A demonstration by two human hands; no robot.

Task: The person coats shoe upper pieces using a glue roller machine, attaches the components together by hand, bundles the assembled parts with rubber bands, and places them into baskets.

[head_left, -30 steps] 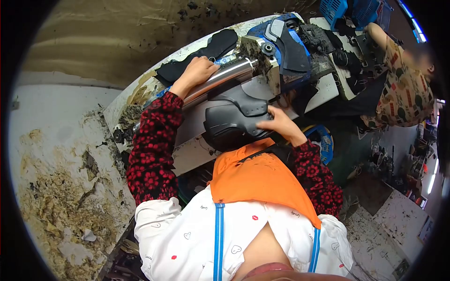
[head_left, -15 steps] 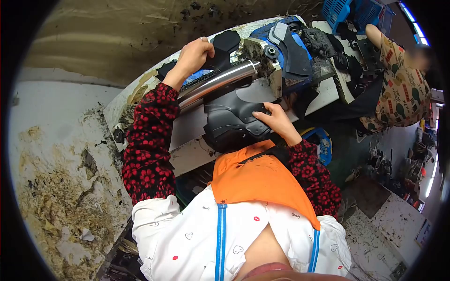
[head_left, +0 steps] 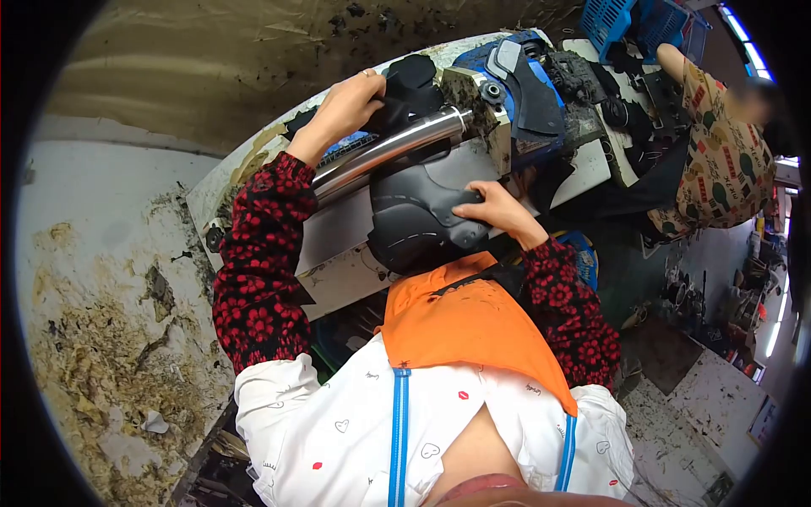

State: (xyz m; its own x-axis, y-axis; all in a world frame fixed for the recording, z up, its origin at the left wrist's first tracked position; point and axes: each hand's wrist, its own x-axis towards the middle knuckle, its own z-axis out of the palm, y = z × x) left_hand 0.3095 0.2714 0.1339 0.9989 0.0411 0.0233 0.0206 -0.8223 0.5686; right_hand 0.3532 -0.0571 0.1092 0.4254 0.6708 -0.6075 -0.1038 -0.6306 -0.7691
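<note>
A shiny metal roller (head_left: 401, 152) lies across the machine on the worktable. Behind it, my left hand (head_left: 351, 106) grips a black piece (head_left: 412, 80) between thumb and fingers, close to the far side of the roller. On the near side, a stack of black shaped pieces (head_left: 414, 211) rests against the metal plate, over the edge towards the orange apron. My right hand (head_left: 494, 209) pinches the right edge of this stack, thumb on top; the fingers beneath are partly hidden.
Right of the roller, grey-black cut pieces (head_left: 536, 101) lie on a blue machine part beside a black knob (head_left: 491, 91). Another person (head_left: 726, 152) in a patterned top is at the right, near blue baskets (head_left: 604, 25). A white ledge (head_left: 334, 283) runs along the near side.
My left hand has moved from the roller to behind it, where it has taken hold of a black piece. My right hand stays at the stack's right edge, which has shifted slightly.
</note>
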